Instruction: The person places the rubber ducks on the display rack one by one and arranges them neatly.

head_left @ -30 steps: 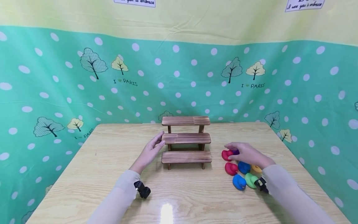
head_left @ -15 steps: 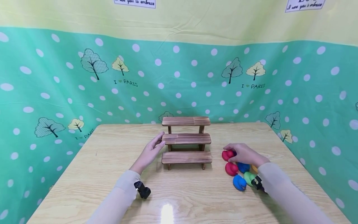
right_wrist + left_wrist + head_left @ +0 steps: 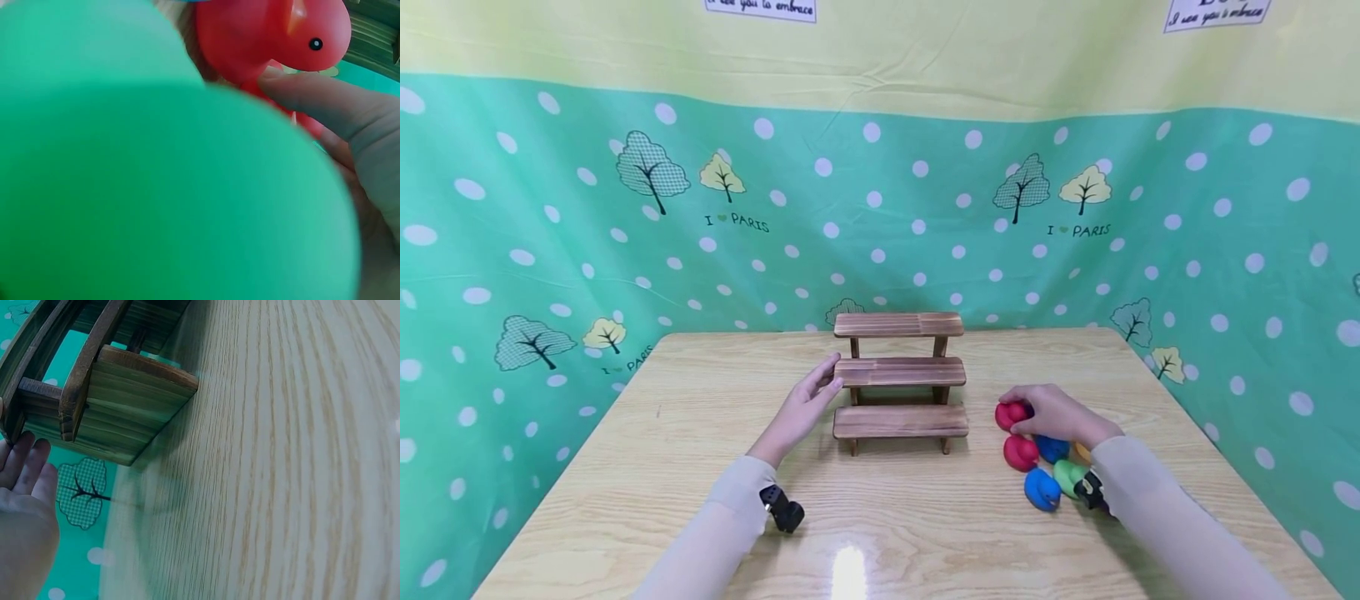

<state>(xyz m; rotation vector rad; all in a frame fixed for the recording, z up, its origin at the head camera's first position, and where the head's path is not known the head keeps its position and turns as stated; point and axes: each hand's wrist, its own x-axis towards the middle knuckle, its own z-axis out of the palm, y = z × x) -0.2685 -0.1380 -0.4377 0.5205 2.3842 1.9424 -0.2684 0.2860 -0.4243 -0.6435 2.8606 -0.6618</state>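
Observation:
A three-tier wooden shelf stand (image 3: 900,422) stands mid-table. My left hand (image 3: 801,412) is at its left end, fingers extended and fingertips right at the middle tier; the left wrist view shows the fingers (image 3: 28,464) against the wood. On the right, my right hand (image 3: 1058,414) holds the farther red rubber duck (image 3: 1009,416) between thumb and fingers, low over the table. A second red rubber duck (image 3: 1020,452) sits just nearer, large beside my thumb in the right wrist view. A green rubber duck (image 3: 181,194) fills much of that view.
Around my right wrist are a light blue duck (image 3: 1042,489), a darker blue duck (image 3: 1052,448) and a partly hidden yellow one (image 3: 1082,452). A dark piece shows behind the held duck. A polka-dot cloth (image 3: 880,225) closes off the table's back and sides.
My right hand has shifted slightly left and closed in over the farther red duck, then stayed there. The left hand and shelf stand have not moved.

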